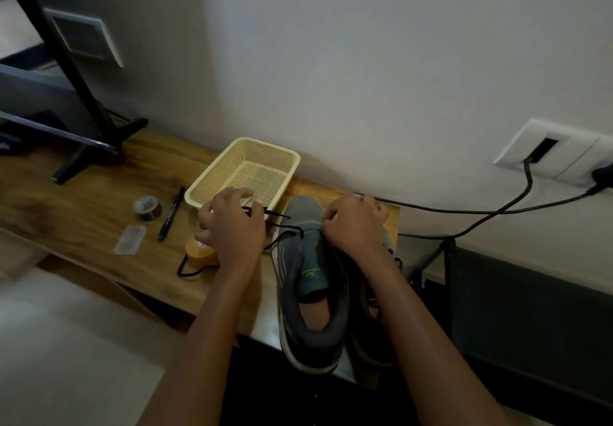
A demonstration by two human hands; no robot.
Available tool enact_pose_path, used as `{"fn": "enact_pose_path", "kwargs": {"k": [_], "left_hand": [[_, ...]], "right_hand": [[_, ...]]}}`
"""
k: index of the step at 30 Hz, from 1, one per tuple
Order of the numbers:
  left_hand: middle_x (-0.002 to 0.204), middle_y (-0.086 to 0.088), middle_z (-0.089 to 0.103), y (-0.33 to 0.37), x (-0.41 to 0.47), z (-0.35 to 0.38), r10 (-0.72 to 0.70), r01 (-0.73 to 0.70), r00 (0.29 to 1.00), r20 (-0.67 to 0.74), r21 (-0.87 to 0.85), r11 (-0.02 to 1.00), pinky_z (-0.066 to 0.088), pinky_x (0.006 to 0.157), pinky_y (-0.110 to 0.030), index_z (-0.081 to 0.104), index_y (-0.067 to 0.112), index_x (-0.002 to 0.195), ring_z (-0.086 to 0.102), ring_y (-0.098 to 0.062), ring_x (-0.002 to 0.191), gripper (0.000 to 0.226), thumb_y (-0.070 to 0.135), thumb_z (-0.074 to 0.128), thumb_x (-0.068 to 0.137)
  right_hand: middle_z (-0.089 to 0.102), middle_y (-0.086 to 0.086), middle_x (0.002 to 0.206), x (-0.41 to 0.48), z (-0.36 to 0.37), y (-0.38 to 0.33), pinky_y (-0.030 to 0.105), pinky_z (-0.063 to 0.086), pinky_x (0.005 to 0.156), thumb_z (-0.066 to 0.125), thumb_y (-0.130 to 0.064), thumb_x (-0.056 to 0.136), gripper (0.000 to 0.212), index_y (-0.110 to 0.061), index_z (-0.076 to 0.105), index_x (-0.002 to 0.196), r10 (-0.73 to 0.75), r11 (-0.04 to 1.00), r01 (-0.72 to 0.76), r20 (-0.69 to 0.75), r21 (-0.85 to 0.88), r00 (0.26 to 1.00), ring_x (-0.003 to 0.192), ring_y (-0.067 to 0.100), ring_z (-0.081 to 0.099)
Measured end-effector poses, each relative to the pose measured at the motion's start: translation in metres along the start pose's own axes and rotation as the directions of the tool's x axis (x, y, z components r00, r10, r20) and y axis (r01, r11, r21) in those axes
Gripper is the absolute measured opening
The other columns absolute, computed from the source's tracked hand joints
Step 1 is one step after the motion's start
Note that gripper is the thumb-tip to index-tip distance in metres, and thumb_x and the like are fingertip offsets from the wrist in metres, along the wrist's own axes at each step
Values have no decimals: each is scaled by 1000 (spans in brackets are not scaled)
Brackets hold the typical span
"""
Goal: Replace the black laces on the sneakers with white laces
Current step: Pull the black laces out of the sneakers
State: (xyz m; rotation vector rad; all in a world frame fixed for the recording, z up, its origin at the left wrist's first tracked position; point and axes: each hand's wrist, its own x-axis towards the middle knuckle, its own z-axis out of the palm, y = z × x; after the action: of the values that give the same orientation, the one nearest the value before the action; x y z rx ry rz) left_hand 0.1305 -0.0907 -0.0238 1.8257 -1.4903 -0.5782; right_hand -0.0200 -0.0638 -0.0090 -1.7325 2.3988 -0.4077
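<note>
Wooden table (83, 213) against a pale wall, light dim. Two grey sneakers stand at its right end, toes to the wall and heels overhanging the near edge. The left sneaker (308, 276) is in full view with its tongue lifted; the second sneaker (366, 332) is mostly under the right forearm. The black lace (282, 226) shows only at the toe-end eyelets, the upper rows bare, so the step looks like late unlacing. The left hand (232, 226), just left of the toe, has its fingers curled and pinches a strand running to the eyelets. The right hand (355, 223) is curled at the toe's right side; whether it pinches lace or the shoe's edge I cannot tell. A slack black loop (189, 269) lies beside a yellow tape roll (199, 250). Next, probably: steady the shoe and draw the lace out through the last eyelets. No white lace surely identified; the cream basket (295, 157) stands just beyond.
</note>
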Motion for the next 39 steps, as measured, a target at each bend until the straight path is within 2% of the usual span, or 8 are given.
{"fn": "enact_pose_path", "kwargs": {"k": [3,7,17,26,30,33,36,39], "left_hand": [[143,1,39,4,-24,0,76,-98,986,148,147,984,13,107,-52,63,26,95,16,-28,138,17,39,53,91],[153,-3,19,5,-45,11,37,-217,894,446,362,906,12,113,-56,51,27,121,1,-32,142,46,55,55,83],[152,4,28,6,-55,11,122,-247,956,266,508,825,5,111,-55,67,26,105,4,-27,143,29,43,54,87],[146,3,36,3,-50,8,59,-184,961,269,465,866,8,109,-52,70,22,96,10,-28,141,26,40,53,88],[146,3,34,5,-50,9,60,-183,959,277,446,876,5,110,-53,70,23,101,9,-28,141,28,40,53,87],[148,3,31,7,-50,8,58,-187,956,286,447,875,5,111,-52,68,23,107,8,-27,141,32,44,54,87],[149,2,29,7,-49,7,53,-188,955,292,454,871,5,111,-53,66,23,110,8,-28,141,33,45,52,89],[150,3,28,6,-49,8,61,-193,955,290,452,871,6,111,-53,67,23,107,7,-27,142,31,43,53,89]], "right_hand": [[63,-7,108,1,3,-2,45,19,105,58,-21,87,15,-25,73,89,-47,997,44,48,55,998,119,23,37],[62,-4,110,-1,13,-14,53,12,109,57,-20,86,17,-22,73,92,-124,991,127,77,-31,989,117,25,38],[51,2,122,5,25,-21,54,10,111,54,-22,91,18,-17,67,102,-119,981,125,51,-149,992,121,28,35],[52,11,118,21,4,13,41,33,94,48,-14,92,20,-9,63,103,293,956,-285,-146,71,945,114,34,44],[54,14,107,18,5,11,39,42,80,59,-12,83,12,-4,61,93,179,976,-151,-186,155,966,100,33,50],[51,7,108,13,6,-2,36,36,83,63,-16,81,9,-12,62,89,-56,998,58,-197,4,979,103,27,41],[48,-2,125,6,15,-12,43,25,99,64,-22,81,13,-24,69,92,-247,952,248,30,-181,969,122,28,31],[43,1,136,3,23,-15,51,16,109,61,-18,83,19,-22,70,99,-244,938,271,145,-215,959,134,33,20]]}}
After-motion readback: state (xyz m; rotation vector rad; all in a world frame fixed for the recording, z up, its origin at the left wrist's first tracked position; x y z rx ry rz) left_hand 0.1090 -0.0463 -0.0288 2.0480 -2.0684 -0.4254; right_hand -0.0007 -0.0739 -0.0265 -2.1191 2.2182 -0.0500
